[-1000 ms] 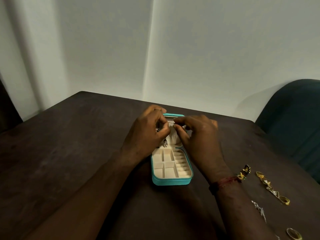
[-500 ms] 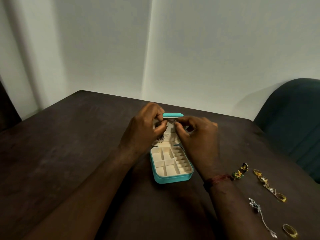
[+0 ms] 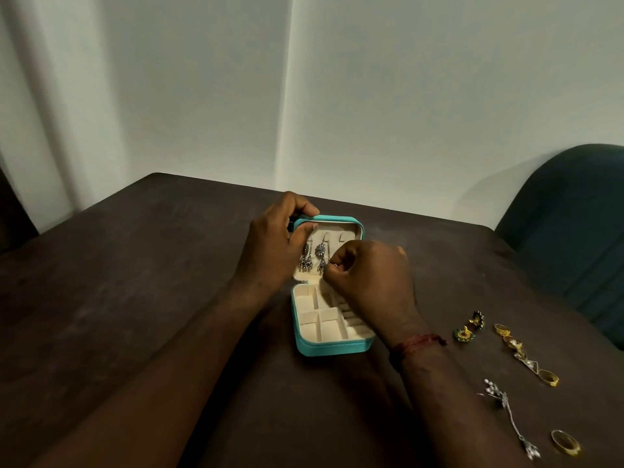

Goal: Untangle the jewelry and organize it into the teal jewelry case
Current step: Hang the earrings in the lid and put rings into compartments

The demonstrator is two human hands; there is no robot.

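The teal jewelry case lies open in the middle of the dark table, its cream compartments facing up. Its lid stands upright at the far end. Two silver dangling earrings hang inside the lid. My left hand grips the lid's top left corner. My right hand is closed over the case, fingertips pinched at the lower end of the second earring. Loose jewelry lies to the right: green-and-gold earrings, a tangle of gold rings, a silver chain piece and a gold ring.
The dark wooden table reaches a pale wall at the back. A dark green chair stands past the table's right edge. A red thread band is on my right wrist.
My right hand has dropped from the top of the lid to its lower part. My left hand has shifted to the lid's corner. Both hanging earrings now show.
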